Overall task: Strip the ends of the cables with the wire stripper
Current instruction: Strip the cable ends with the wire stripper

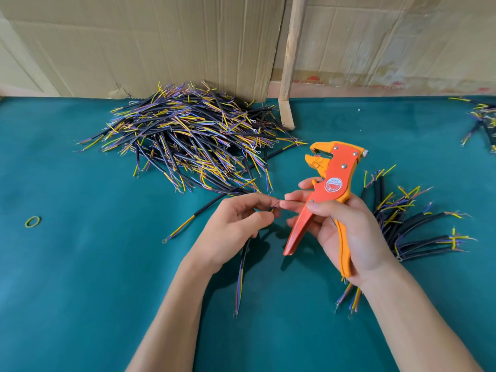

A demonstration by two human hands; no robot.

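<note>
— Above the green table [80, 264], what are the hands doing?
— Right hand [346, 232] grips the orange wire stripper [328, 189], head up. Left hand [236, 224] pinches one cable [243, 267]'s thin wire, meeting the right fingertips.
— And around them?
— A big cable pile [188, 135] lies behind, a smaller bundle [410, 224] at right, with cardboard [161, 44] against the back.

Bright even light, soft shadows under hands, sharp focus, wide-angle edge bowing
</note>
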